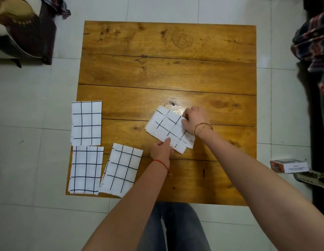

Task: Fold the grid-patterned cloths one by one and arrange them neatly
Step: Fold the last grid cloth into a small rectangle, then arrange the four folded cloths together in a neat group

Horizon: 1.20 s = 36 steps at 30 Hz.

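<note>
- White grid-patterned cloth [166, 127], folded, lies mid-frame: left hand [162, 151] pinches its lower edge, right hand [194, 120] grips its right end with curled fingers.
- Three folded cloths [87, 124] sit lower left on the wooden table [175, 73].
- Pale floor tiles [30, 96] surround it.

Fig.: home interior, seen from above. Evidence: pale tiled floor [39, 105]; plank wood table [166, 73]; heap of checked clothing [313, 44] at frame rt.; shoe [310, 178] & small carton [289, 165] lying on floor nearby.
</note>
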{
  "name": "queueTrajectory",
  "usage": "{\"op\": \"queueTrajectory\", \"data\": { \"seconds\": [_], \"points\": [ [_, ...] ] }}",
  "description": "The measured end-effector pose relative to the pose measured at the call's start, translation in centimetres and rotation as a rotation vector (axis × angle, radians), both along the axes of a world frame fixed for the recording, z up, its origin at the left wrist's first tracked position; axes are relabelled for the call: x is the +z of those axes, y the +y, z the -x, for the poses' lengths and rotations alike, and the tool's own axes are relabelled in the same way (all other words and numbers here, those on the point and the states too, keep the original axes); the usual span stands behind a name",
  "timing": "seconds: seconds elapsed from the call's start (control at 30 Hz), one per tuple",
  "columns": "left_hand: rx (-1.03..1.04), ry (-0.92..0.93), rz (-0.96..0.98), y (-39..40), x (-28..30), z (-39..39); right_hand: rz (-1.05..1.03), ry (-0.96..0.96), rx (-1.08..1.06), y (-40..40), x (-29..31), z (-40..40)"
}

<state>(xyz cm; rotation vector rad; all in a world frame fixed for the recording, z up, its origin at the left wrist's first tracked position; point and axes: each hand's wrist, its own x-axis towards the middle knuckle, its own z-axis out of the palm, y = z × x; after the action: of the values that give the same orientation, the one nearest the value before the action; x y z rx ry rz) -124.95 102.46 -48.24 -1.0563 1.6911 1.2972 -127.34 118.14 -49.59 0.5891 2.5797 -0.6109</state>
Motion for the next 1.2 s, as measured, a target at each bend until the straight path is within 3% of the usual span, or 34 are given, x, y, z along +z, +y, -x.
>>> {"op": "queueTrajectory", "data": {
  "seconds": [0.17, 0.37, 0.6, 0.7, 1.03, 1.2],
  "points": [
    [-0.038, 0.101, 0.074, -1.2, 0.1, 1.2, 0.512, -0.003, -0.446, 0.1, 1.5, -1.6],
    [-0.038, 0.185, 0.049, -3.9, 1.6, 4.0, 0.894, 0.030, -0.764, -3.2, 4.3, -1.4],
    [-0.043, 0.282, -0.081, -8.8, 3.7, 9.1, 1.117, 0.118, -1.002, -9.7, 6.0, 2.3],
    [-0.110, 0.349, -0.073, -11.5, 3.8, 11.3, 1.056, 0.103, -1.001, -12.3, 5.1, 4.1],
    [-0.451, 0.487, 0.020, -18.2, 1.6, 16.2, 0.342, 0.035, -0.531, -19.3, 1.9, 6.7],
    [-0.605, 0.532, 0.010, -20.6, 1.1, 16.9, 0.151, -0.020, -0.481, -20.7, 1.5, 7.1]
  ]
}}
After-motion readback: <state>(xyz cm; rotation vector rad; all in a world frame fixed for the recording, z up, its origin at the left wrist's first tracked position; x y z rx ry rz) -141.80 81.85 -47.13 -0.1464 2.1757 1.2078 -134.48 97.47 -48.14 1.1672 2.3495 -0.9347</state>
